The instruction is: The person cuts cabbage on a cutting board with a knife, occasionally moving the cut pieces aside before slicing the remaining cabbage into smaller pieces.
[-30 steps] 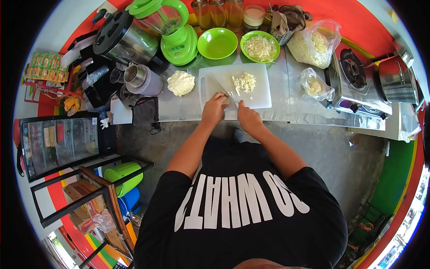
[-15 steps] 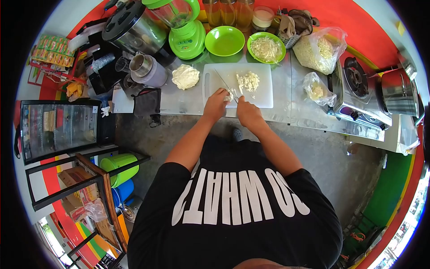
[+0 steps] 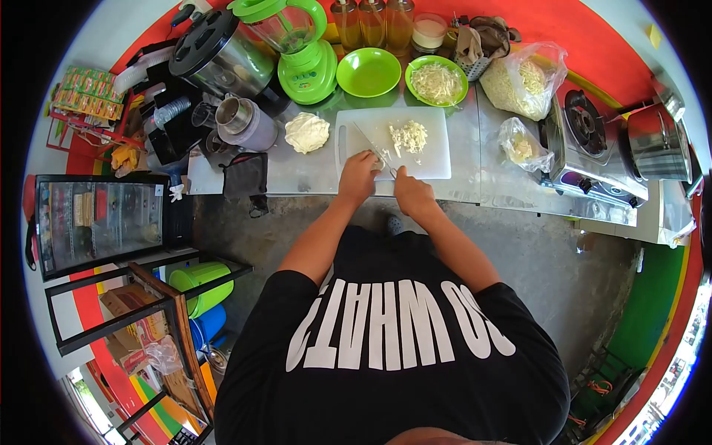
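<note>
My right hand [image 3: 413, 190] is closed round the handle of a knife [image 3: 366, 136], whose blade slants up and left over the white cutting board [image 3: 439, 159]. Close beside the blade, my left hand [image 3: 359, 176] is bent over a pale piece, probably cabbage, pressed on the board's near edge; my fingers hide most of it. Chopped pale bits [image 3: 409, 137] lie in a small heap on the board, right of the blade. A pale, rounded cabbage-like chunk [image 3: 307, 133] rests on the metal counter, left of the board.
Behind the board stand an empty green bowl [image 3: 368, 72], a green plate [image 3: 463, 97] of pale shreds and a green blender [image 3: 307, 73]. Bags of pale sprouts [image 3: 515, 87] and vegetable pieces [image 3: 523, 147] lie right, near a gas stove [image 3: 586, 122]. A black pouch [image 3: 245, 176] hangs at the counter's front.
The view has shifted slightly. My hands stay nearly in place, with the knife blade still beside the left fingers; the chopped heap looks much the same.
</note>
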`<state>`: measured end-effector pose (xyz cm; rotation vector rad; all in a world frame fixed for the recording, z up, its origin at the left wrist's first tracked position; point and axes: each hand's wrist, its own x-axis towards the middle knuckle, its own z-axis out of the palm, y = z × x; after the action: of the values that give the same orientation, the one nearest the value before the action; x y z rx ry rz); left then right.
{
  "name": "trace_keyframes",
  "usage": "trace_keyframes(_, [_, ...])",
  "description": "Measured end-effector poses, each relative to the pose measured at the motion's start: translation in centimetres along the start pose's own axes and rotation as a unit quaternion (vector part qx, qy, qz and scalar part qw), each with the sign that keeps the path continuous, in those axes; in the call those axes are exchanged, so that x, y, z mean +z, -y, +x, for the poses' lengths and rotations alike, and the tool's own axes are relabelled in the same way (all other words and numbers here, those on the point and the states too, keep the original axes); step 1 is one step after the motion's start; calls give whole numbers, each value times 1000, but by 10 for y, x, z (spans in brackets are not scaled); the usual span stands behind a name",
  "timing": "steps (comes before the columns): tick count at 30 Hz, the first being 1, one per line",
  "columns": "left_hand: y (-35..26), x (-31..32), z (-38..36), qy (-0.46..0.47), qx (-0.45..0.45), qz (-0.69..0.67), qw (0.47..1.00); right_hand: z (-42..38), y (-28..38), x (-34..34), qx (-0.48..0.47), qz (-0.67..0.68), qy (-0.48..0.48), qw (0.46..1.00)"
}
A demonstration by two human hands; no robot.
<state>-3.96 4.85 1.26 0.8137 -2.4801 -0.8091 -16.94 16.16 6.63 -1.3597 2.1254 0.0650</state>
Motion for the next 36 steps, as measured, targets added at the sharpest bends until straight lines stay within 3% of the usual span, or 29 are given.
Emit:
trace_keyframes(4, [-5,-1,-3,-52,42,105,992,17,-3,17,10,43,-27,999])
trace_keyframes(10, [-6,-1,-5,-16,-19,29,999,4,8,3,0,31,-29,999])
trace_keyframes(20, [-11,-1,-9,-34,-24,39,998,10,12,-8,-16,13,-20,1000])
trace_keyframes(25, [-16,0,-9,-22,-68,50,996,7,1,18,-4,-9,-31,999])
trace_keyframes(36, [-10,0,-10,-31,-27,69,997,4,-24,29,-35,9,-66,997])
